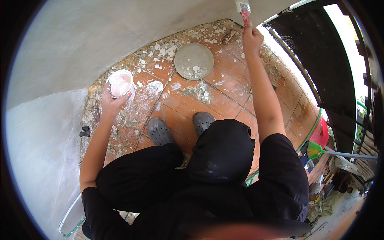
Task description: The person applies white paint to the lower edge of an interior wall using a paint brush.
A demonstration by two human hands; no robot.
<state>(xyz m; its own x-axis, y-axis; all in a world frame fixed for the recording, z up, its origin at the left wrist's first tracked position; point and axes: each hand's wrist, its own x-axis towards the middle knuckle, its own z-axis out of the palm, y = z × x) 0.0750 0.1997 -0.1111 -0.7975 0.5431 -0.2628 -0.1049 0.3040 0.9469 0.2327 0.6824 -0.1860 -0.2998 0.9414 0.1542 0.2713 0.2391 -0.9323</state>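
My left hand (113,103) grips a white plastic tub (120,83) of white paint, held out over the floor at the left. With my right arm stretched forward, my right hand (252,39) is closed around the red handle of a paintbrush (244,13). The brush head points away from me at the top edge, over the pale wall (195,12); whether the bristles touch it I cannot tell. A round grey lid or dish (194,61) with paint flakes on it lies on the tiles between my hands.
Paint flakes and splashes cover much of the orange tiled floor (177,105). A second wall (45,132) stands at my left. At the right are a dark panel (315,51), a green hose (310,132), a green-bristled broom (315,150), a red plastic thing (320,133) and clutter.
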